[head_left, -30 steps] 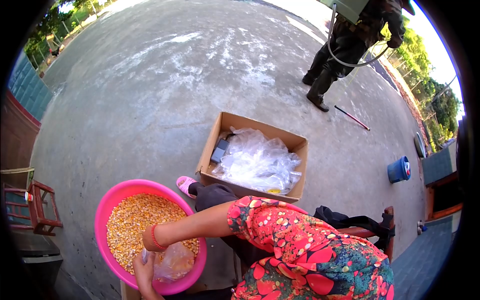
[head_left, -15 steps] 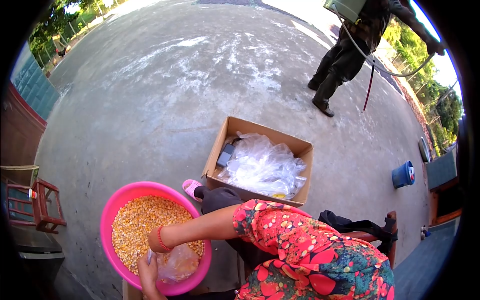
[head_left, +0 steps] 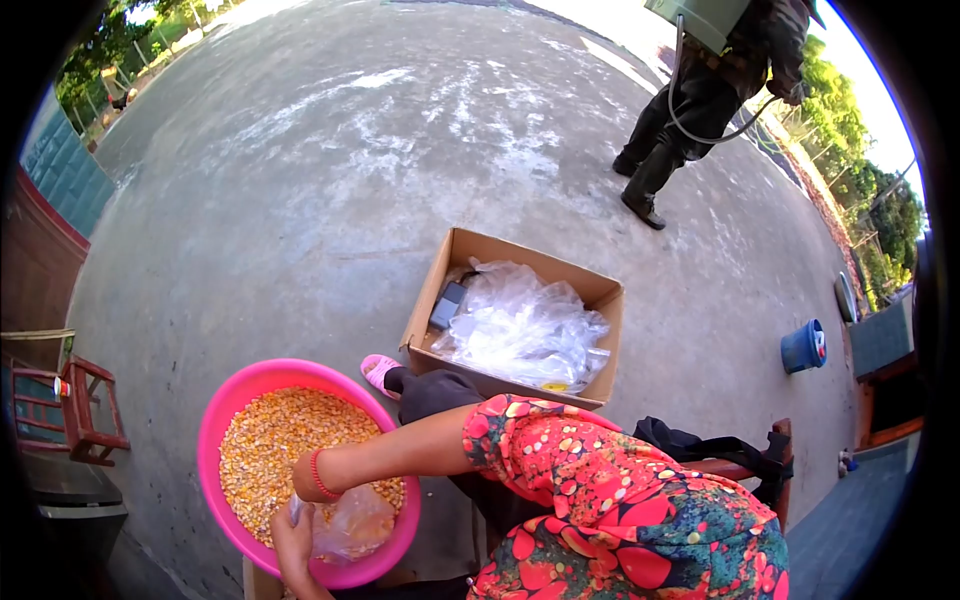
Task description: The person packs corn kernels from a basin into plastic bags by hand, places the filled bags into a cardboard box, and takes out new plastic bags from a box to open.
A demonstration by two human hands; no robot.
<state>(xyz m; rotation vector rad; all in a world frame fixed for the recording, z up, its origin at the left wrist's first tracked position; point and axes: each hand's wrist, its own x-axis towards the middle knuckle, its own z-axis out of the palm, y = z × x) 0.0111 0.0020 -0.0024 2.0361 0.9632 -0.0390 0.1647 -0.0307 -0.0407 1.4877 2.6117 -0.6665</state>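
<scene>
A pink basin [head_left: 213,440] of yellow corn kernels [head_left: 275,435] stands at the lower left. Over its near side, a clear plastic bag [head_left: 355,525] with some yellowish contents rests against the corn. My left hand [head_left: 290,543] comes up from below, its fingers closed on the gathered edge of the bag. From the right reaches my right hand [head_left: 306,477], a red beaded bracelet on its wrist. It is bent down and curled at the same part of the bag, close to the left hand. Its fingertips are mostly hidden.
An open cardboard box [head_left: 500,378] holds clear plastic bags [head_left: 530,325] and a dark grey object [head_left: 447,305]. A person [head_left: 690,110] with a backpack tank and hose stands at the upper right. A blue bucket [head_left: 803,350] is on the right, a wooden chair [head_left: 90,410] on the left.
Both hands stay at the bag's edge with only slight movement. The other person's arm has come down and inward, and the hose has swung with it.
</scene>
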